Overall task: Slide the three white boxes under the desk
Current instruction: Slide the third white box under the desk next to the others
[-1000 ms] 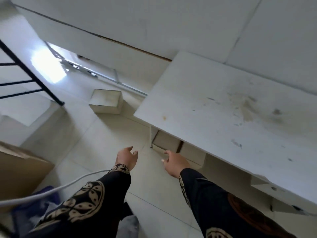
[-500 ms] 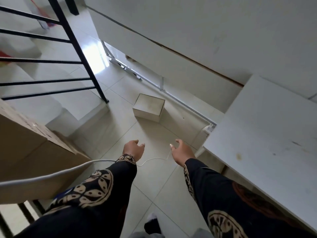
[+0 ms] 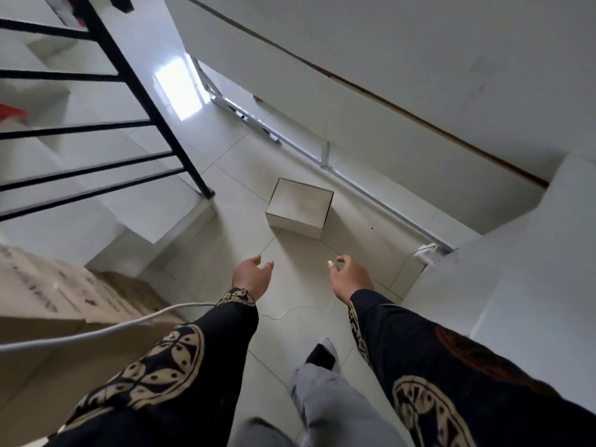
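Note:
One white box (image 3: 300, 208) sits on the tiled floor ahead of me, near the wall's floor rail. My left hand (image 3: 251, 275) and my right hand (image 3: 350, 279) reach forward side by side, a short way in front of the box and apart from it. Both hands hold nothing and their fingers are spread and slightly curled. The white desk (image 3: 532, 269) fills the right edge of the view. The space under it and any other white boxes are hidden from here.
A black stair railing (image 3: 135, 91) and white steps rise at the left. Brown cardboard boxes (image 3: 58, 304) stand at lower left, with a white cable (image 3: 96, 332) across them. A white power strip (image 3: 427, 253) lies by the desk corner. My foot (image 3: 322, 353) is on the floor below.
My view has swung left, away from the desk, and I have stepped closer to the lone white box. Both hands stay empty and extended toward it.

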